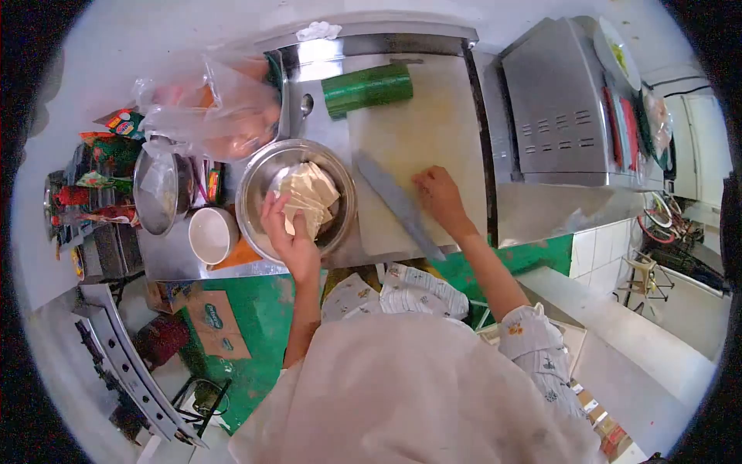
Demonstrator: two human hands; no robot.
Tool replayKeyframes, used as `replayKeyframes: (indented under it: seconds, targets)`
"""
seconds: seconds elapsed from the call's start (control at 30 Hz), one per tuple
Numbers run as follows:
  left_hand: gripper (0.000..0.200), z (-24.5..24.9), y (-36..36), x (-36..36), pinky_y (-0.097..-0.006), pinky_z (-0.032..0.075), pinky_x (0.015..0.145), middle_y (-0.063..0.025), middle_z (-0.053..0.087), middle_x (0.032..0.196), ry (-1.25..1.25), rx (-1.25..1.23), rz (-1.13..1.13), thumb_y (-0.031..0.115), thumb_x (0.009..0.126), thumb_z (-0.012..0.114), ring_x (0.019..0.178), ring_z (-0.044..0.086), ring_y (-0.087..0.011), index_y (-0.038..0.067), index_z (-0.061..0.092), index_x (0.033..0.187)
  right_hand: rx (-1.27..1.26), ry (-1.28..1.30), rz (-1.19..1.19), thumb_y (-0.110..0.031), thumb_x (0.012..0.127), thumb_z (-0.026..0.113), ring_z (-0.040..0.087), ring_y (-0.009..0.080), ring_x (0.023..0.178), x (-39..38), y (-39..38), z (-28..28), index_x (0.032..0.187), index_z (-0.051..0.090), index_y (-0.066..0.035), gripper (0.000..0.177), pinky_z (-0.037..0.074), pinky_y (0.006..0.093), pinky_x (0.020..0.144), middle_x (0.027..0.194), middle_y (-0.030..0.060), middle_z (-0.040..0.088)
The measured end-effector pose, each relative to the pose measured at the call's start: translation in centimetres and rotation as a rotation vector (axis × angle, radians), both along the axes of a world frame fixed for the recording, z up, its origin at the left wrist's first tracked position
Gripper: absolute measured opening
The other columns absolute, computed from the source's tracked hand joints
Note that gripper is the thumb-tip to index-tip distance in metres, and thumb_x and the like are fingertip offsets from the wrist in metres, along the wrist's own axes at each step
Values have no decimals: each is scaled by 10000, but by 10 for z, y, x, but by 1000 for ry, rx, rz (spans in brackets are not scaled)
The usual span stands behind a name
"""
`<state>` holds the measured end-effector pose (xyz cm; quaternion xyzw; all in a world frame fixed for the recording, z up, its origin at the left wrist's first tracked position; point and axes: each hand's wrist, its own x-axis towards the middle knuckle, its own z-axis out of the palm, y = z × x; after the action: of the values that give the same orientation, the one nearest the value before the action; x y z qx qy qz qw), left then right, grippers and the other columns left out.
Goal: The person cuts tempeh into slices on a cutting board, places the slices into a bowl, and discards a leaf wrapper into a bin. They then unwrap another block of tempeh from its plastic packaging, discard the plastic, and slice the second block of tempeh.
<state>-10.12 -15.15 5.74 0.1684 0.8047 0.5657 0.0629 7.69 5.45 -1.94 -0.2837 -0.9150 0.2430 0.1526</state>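
Observation:
Pale beige slices (313,189), which look like tofu, lie stacked in a steel bowl (349,213). My left hand (290,236) reaches into the bowl from the near side, its fingers and thumb closed about the slices' near edge. On the pale cutting board (386,147) my right hand (442,199) rests with curled fingers, tips down near the surface; whatever they may hold is hidden. A broad grey knife (394,203) lies slantwise on the board between my hands, apart from my right fingers. A thick green cucumber-like piece (368,90) lies across the board's far left corner.
Left of the bowl stand a white cup (212,237) and a metal pan (158,189). Plastic bags (224,116) with orange contents lie behind, beside a spoon (306,107). A steel appliance (553,108) stands to the right. The counter's front edge is close to my body.

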Motion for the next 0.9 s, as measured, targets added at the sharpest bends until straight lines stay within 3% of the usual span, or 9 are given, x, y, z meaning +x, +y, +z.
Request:
replayKeyframes:
  seconds: [0.27, 0.33, 0.37, 0.47, 0.53, 0.67, 0.77, 0.87, 0.9]
  targets:
    - [325, 10, 6, 23, -406, 291, 1013, -121, 396, 1328, 0, 20, 13, 5, 813, 530, 1245, 344, -263, 77, 565, 1128, 199, 20, 125, -34, 750, 593, 546, 319, 857, 13, 10, -8, 874, 620, -27, 127, 473, 404, 712, 863, 145, 556]
    - [330, 13, 5, 29, -418, 298, 1011, -116, 385, 1333, -30, 27, 26, -2, 818, 524, 1248, 340, -258, 83, 563, 1135, -196, 96, -226, -46, 754, 593, 556, 293, 861, 3, 17, -2, 840, 622, -24, 93, 477, 401, 723, 840, 124, 557]
    - [330, 13, 5, 31, -418, 298, 1011, -116, 385, 1333, -29, 26, 30, -2, 818, 524, 1248, 340, -258, 83, 563, 1135, -198, 97, -222, -46, 754, 593, 556, 293, 861, -1, 22, -2, 840, 622, -24, 93, 477, 401, 723, 840, 124, 557]
    - [331, 12, 6, 38, -426, 307, 1009, -114, 383, 1329, -35, 22, 50, -10, 822, 516, 1247, 341, -255, 83, 561, 1137, -112, 27, -107, -67, 763, 600, 561, 272, 852, -5, 30, 0, 815, 626, -27, 71, 479, 401, 717, 815, 106, 554]
    - [328, 12, 8, 43, -429, 313, 1007, -110, 380, 1330, -49, 39, 57, -14, 820, 517, 1246, 340, -254, 78, 558, 1132, 67, -111, 133, -90, 759, 524, 544, 336, 876, -7, 30, 8, 803, 596, -11, 116, 455, 422, 808, 845, 161, 579]
    - [320, 6, 12, 49, -420, 314, 1009, -107, 370, 1337, -39, 31, 55, -20, 819, 518, 1240, 350, -257, 69, 555, 1124, 108, -69, 175, -70, 764, 500, 531, 341, 905, -4, 31, -3, 802, 586, -12, 111, 454, 419, 818, 878, 177, 567]
    - [315, 6, 17, 53, -403, 315, 1006, -109, 367, 1338, -50, 30, 30, -26, 813, 524, 1235, 363, -258, 62, 553, 1114, 92, -102, 153, -51, 742, 508, 512, 350, 936, -7, 32, 2, 795, 580, -11, 98, 451, 420, 826, 910, 190, 554]
    - [315, 13, 24, 57, -390, 316, 1003, -112, 378, 1329, -49, 51, 36, -29, 810, 529, 1231, 372, -256, 57, 552, 1112, 219, -15, 53, -31, 755, 588, 555, 292, 805, -9, 42, -11, 887, 593, -19, 132, 478, 392, 705, 863, 159, 563]
    - [315, 12, 25, 57, -387, 317, 999, -111, 384, 1324, -37, 54, 32, -30, 809, 531, 1232, 372, -253, 57, 552, 1111, -36, 53, -163, -39, 783, 587, 559, 255, 775, -7, 46, -11, 903, 597, -12, 124, 479, 365, 691, 874, 145, 576]
